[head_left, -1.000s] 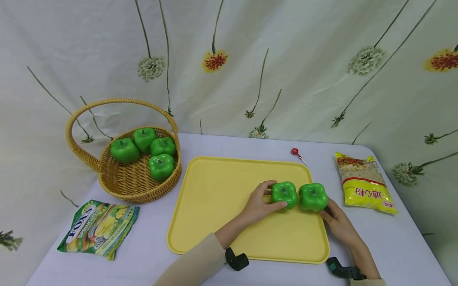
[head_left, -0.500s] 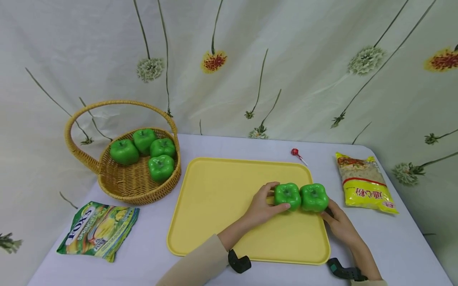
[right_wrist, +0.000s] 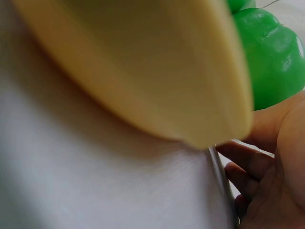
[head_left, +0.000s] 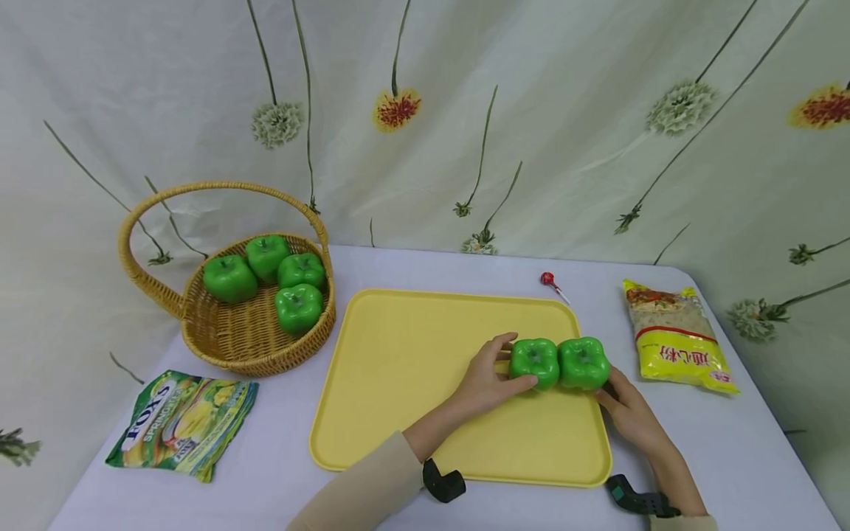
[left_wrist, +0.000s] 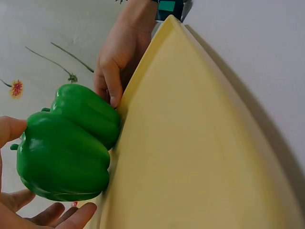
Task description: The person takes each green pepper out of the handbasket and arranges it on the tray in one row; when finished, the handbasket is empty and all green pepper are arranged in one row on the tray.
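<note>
Two green peppers are seated side by side, touching, on the yellow tray (head_left: pixel 398 369) at about 3 o'clock of its centre. The left pepper (head_left: pixel 534 362) is gripped by the left hand (head_left: pixel 488 380), thumb and fingers curled round it. The right pepper (head_left: pixel 583 362) is touched at its 4 o'clock side by the right hand (head_left: pixel 627 413); whether it is gripped cannot be told

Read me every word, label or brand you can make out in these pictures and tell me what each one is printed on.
"FOX'S": on the green and yellow snack bag at the table's near left; the smaller word under it is too blurred to read.
Red Chinese characters on the yellow packet at the right: too small to read reliably.
No print shows on the green peppers, the yellow tray, the basket or the lollipop.
</note>
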`<state>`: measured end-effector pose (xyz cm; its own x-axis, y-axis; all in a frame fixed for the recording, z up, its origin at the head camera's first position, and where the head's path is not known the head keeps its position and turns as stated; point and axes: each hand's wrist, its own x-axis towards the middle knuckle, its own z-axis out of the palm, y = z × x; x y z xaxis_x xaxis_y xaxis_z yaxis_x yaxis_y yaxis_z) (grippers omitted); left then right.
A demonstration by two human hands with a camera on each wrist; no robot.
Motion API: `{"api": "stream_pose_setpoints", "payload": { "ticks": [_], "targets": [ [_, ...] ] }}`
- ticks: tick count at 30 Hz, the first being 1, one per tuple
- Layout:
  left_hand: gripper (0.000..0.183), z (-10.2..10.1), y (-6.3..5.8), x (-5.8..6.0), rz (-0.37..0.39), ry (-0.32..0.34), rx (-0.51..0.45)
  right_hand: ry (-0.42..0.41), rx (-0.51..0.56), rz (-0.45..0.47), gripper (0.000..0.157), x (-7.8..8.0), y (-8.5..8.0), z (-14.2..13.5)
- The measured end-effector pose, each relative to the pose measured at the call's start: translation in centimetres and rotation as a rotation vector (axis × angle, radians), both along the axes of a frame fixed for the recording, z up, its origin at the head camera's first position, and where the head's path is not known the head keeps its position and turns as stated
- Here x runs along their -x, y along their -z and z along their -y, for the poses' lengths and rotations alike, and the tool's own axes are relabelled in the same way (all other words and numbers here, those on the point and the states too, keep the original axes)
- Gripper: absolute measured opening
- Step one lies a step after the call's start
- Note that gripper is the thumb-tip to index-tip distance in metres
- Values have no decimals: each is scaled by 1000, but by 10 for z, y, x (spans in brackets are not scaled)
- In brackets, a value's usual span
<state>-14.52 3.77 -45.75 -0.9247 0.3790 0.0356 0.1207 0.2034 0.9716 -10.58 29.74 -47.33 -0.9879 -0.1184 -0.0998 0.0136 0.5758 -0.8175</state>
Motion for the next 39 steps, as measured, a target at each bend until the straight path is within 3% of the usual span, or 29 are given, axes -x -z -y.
{"api": "stream_pose_setpoints", "payload": {
  "ticks": [9, 14, 18, 24, 29, 34, 39],
  "targets": [
    [82, 2, -8, -2, -2, 10, 28, -2, -12, -7, 56, 0, -1, 0],
    [82, 16, -22, -4, -112, -6, 99, 1, -11, -2, 56, 2, -2, 0],
    [78, 38, -37, -5, -230, -30, 87, 3, -13, 13, 56, 1, -2, 0],
    [69, 89, -62, -6, -495, -112, 107, -1, -16, 15, 56, 0, -1, 0],
    [72, 148, -87, -4, -640, -255, 150, 1, -6, 20, 57, 0, -1, -1],
    [74, 211, -101, -1, -637, -443, 121, 0, -4, 29, 57, 0, -1, 0],
    [79, 265, -95, 9, -530, -579, 143, 1, -17, 27, 56, -1, -2, 0]
  ]
}}
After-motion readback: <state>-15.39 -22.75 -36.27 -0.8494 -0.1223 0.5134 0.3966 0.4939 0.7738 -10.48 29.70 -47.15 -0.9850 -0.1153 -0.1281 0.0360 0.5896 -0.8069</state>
